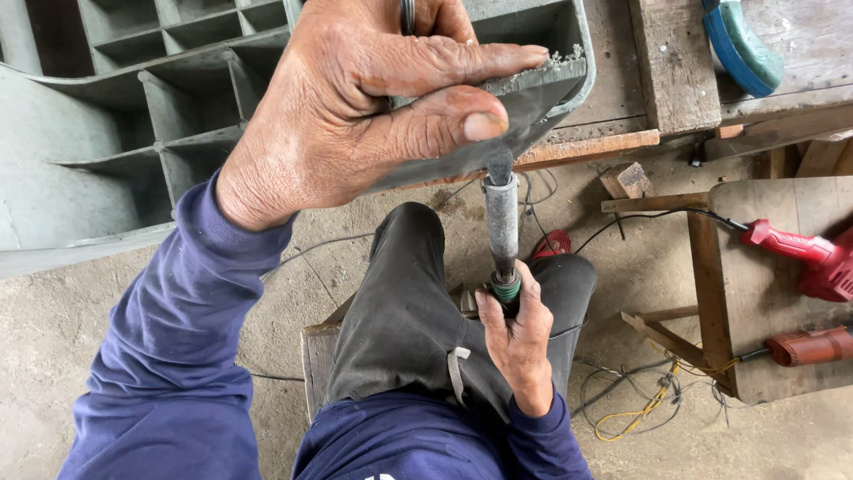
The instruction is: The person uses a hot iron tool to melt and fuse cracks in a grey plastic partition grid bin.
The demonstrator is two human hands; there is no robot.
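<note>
Left hand (355, 107) pinches the grey casting's rim (524, 98) — my right hand (520, 333) wraps the grinder (501, 227) below it, mid-deburring; next, steady pressure.

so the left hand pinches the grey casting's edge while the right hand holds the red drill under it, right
Not quite. In the head view the left hand does pinch the grey casting, but the right hand holds a grey cylindrical tool. The red drill lies on the wooden bench.
</note>
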